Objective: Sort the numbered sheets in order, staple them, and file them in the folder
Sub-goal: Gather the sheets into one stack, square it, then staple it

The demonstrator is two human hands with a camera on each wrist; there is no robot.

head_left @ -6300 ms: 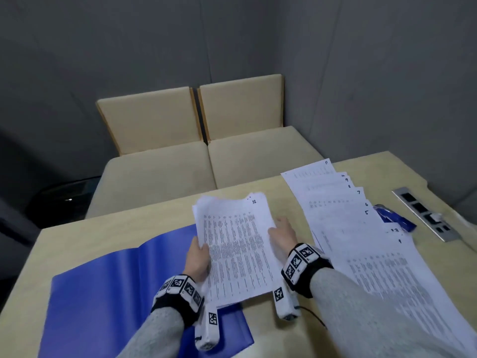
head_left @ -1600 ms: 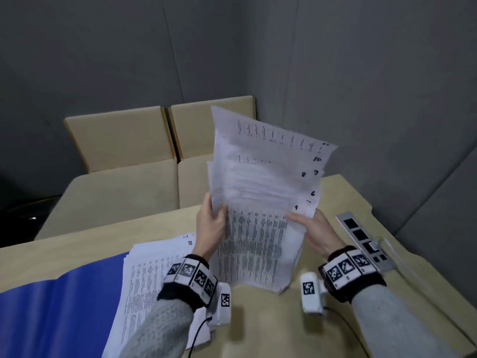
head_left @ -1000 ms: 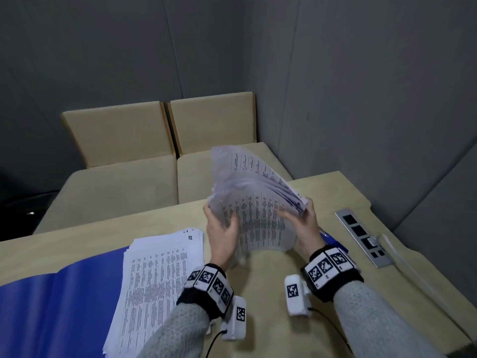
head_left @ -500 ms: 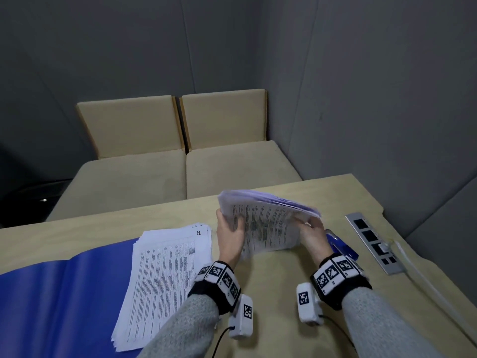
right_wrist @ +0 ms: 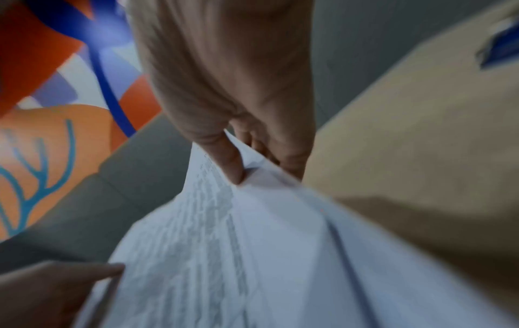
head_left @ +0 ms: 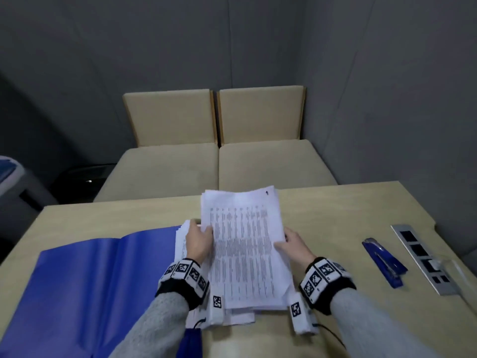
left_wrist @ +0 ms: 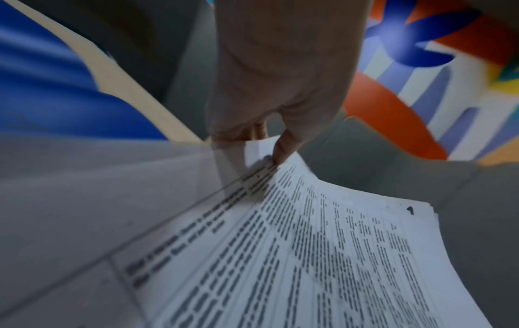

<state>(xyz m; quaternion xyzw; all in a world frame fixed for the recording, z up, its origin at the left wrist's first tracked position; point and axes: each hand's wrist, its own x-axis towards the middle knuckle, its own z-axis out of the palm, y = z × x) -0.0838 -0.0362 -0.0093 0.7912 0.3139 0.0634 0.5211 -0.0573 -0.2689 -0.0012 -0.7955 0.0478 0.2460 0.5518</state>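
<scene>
Head view: the raised bundle of sheets (head_left: 242,244) has been brought down onto the other pile on the table (head_left: 322,210), pinched at both edges by left hand (head_left: 198,241) and right hand (head_left: 291,244); halves merged, stapling judged next. Open folder (head_left: 85,275) left, stapler (head_left: 384,262) right, nothing blocking
Left wrist: thumb clamped on page 1's edge
Right wrist: thumb clamped on top, blurred

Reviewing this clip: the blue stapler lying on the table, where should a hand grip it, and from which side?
Probably the right hand from above, fingers spanning the narrow sides at the middle of the stapler. It lies flat, long and slim, on bare table right of the sheets.
</scene>
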